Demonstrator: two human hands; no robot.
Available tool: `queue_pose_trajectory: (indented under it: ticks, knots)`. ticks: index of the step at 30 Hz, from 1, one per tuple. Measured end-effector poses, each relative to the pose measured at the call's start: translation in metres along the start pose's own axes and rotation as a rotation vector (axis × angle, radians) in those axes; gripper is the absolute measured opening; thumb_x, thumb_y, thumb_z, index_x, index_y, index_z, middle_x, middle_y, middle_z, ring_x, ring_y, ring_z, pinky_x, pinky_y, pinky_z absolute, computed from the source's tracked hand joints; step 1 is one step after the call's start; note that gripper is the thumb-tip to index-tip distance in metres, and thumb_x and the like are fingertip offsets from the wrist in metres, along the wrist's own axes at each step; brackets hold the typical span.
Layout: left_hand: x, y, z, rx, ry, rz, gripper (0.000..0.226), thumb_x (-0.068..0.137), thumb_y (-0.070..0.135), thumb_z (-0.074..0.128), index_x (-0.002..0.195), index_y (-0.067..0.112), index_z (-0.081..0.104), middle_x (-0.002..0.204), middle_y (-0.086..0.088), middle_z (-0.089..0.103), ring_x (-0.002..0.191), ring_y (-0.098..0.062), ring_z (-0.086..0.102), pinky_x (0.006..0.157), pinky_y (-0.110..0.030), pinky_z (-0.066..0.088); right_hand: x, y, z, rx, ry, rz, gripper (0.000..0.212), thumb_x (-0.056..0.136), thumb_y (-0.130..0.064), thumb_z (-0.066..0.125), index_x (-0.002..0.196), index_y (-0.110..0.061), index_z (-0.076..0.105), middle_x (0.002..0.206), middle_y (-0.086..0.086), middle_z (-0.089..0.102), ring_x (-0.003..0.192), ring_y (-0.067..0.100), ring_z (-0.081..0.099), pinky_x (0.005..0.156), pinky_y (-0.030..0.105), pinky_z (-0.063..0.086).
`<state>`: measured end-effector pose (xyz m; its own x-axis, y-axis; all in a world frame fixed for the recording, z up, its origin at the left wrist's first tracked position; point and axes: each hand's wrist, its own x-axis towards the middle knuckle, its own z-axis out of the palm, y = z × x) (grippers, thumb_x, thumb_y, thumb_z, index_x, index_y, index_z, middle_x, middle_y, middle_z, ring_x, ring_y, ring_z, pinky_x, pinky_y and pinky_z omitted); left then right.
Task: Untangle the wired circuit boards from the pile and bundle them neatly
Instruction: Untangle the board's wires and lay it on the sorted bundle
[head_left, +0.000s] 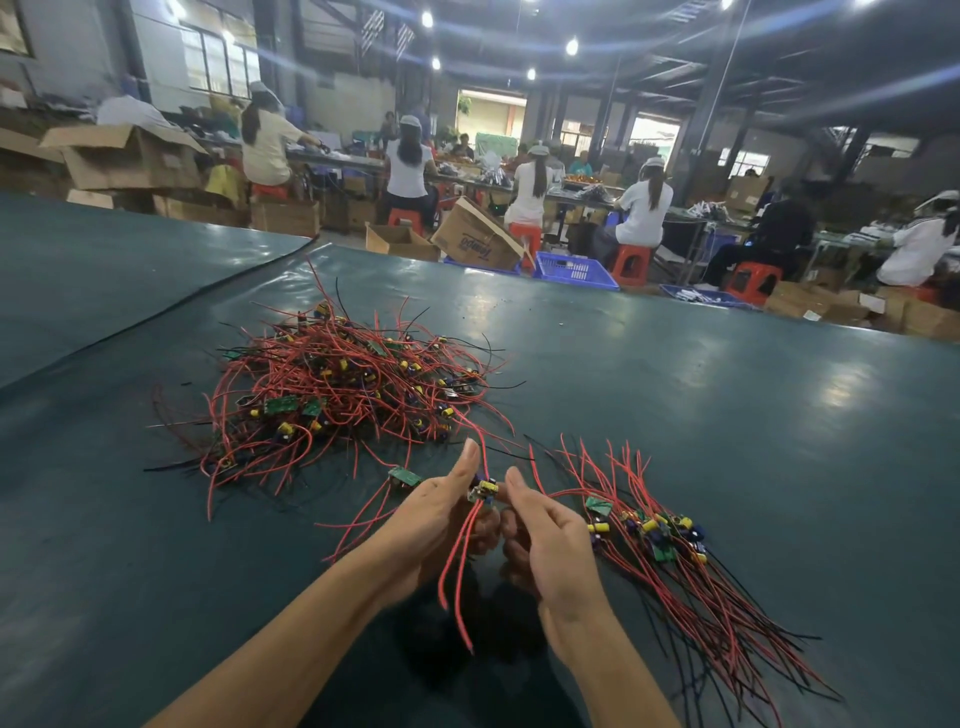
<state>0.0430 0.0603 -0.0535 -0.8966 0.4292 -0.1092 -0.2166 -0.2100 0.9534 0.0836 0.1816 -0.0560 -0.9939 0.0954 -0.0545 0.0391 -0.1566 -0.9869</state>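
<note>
A tangled pile of circuit boards (343, 389) with red and black wires lies on the green table (675, 374), left of centre. Sorted boards (660, 535) lie in a row at the right, their wires fanned toward me. Between them my left hand (441, 514) and my right hand (545, 535) both hold one small board (484, 490) with a yellow part, above the table. Its red wires hang down between my wrists. A single green board (405, 476) lies just left of my left hand.
The table's far edge (623, 291) runs across the view. Behind it stand blue crates (574, 270), cardboard boxes (475, 241) and red stools. Several seated people work at long benches with their backs to me.
</note>
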Motion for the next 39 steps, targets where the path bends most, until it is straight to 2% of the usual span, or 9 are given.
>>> queue_pose_trajectory:
  ticks: [3, 6, 9, 11, 16, 21, 28, 31, 39]
  knots:
    - [-0.002, 0.000, 0.000, 0.033, -0.052, -0.035, 0.063, 0.080, 0.067, 0.043, 0.051, 0.014, 0.061, 0.051, -0.002, 0.055, 0.045, -0.012, 0.051, 0.049, -0.017, 0.046, -0.001, -0.002, -0.001, 0.035, -0.011, 0.026, 0.038, 0.070, -0.052, 0.069, 0.074, -0.015, 0.078, 0.077, 0.013, 0.075, 0.069, 0.026, 0.072, 0.069, 0.033, 0.059]
    - [-0.001, -0.003, 0.000, 0.053, -0.081, -0.049, 0.061, 0.079, 0.067, 0.047, 0.067, 0.012, 0.071, 0.060, -0.007, 0.059, 0.052, -0.015, 0.056, 0.055, -0.019, 0.050, -0.003, -0.004, 0.001, 0.100, -0.004, 0.087, 0.031, 0.066, -0.045, 0.073, 0.077, -0.016, 0.077, 0.068, 0.010, 0.070, 0.054, 0.020, 0.066, 0.051, 0.025, 0.053]
    - [0.002, -0.004, -0.001, 0.065, -0.053, -0.073, 0.061, 0.073, 0.071, 0.051, 0.053, 0.015, 0.068, 0.053, -0.002, 0.060, 0.047, -0.010, 0.058, 0.051, -0.015, 0.048, -0.001, -0.004, 0.000, 0.231, 0.004, 0.150, 0.026, 0.068, -0.030, 0.075, 0.086, -0.012, 0.070, 0.070, 0.011, 0.069, 0.052, 0.019, 0.063, 0.048, 0.025, 0.050]
    - [0.005, -0.007, -0.003, -0.035, -0.058, -0.129, 0.062, 0.073, 0.070, 0.052, 0.047, 0.016, 0.064, 0.051, 0.002, 0.058, 0.047, -0.010, 0.056, 0.054, -0.020, 0.048, 0.001, -0.004, -0.002, 0.322, 0.023, 0.161, 0.012, 0.068, -0.024, 0.075, 0.075, -0.015, 0.070, 0.072, 0.012, 0.070, 0.058, 0.022, 0.066, 0.057, 0.032, 0.056]
    - [0.013, -0.013, -0.005, -0.285, -0.014, -0.156, 0.042, 0.073, 0.051, 0.056, 0.045, 0.019, 0.061, 0.056, 0.004, 0.056, 0.050, -0.011, 0.053, 0.058, -0.026, 0.041, 0.003, -0.001, -0.004, 0.331, 0.099, 0.113, 0.012, 0.068, -0.029, 0.075, 0.069, -0.018, 0.070, 0.081, 0.012, 0.070, 0.076, 0.027, 0.056, 0.066, 0.035, 0.041]
    - [0.012, -0.018, -0.004, -0.383, -0.026, -0.144, 0.030, 0.074, 0.037, 0.052, 0.056, 0.018, 0.069, 0.066, 0.002, 0.063, 0.055, -0.012, 0.058, 0.059, -0.027, 0.044, 0.003, 0.000, -0.007, 0.363, 0.138, 0.083, 0.016, 0.068, -0.031, 0.074, 0.076, -0.019, 0.068, 0.073, 0.001, 0.070, 0.056, 0.010, 0.058, 0.047, 0.023, 0.043]
    - [0.005, -0.016, -0.001, -0.144, -0.069, 0.017, 0.011, 0.069, 0.014, 0.066, 0.066, 0.024, 0.065, 0.076, -0.002, 0.066, 0.061, -0.013, 0.058, 0.058, -0.025, 0.043, 0.005, 0.001, -0.009, 0.313, 0.235, 0.025, 0.018, 0.069, -0.032, 0.074, 0.074, -0.016, 0.069, 0.072, 0.005, 0.072, 0.059, 0.017, 0.066, 0.058, 0.033, 0.055]
    - [0.002, -0.016, 0.002, -0.047, -0.049, 0.081, 0.014, 0.073, 0.036, 0.080, 0.075, 0.028, 0.069, 0.076, -0.003, 0.066, 0.061, -0.012, 0.058, 0.057, -0.023, 0.044, 0.006, 0.003, -0.008, 0.220, 0.260, -0.022, 0.014, 0.076, -0.030, 0.074, 0.070, -0.017, 0.071, 0.077, 0.010, 0.074, 0.072, 0.028, 0.067, 0.074, 0.046, 0.054]
    - [0.003, -0.013, 0.004, 0.087, 0.122, 0.099, 0.051, 0.060, 0.065, 0.069, 0.082, 0.020, 0.060, 0.072, -0.002, 0.068, 0.062, -0.015, 0.064, 0.053, -0.024, 0.048, 0.006, 0.003, -0.003, 0.179, 0.265, -0.048, 0.014, 0.077, -0.026, 0.075, 0.065, -0.019, 0.074, 0.094, 0.023, 0.072, 0.094, 0.046, 0.066, 0.092, 0.061, 0.051]
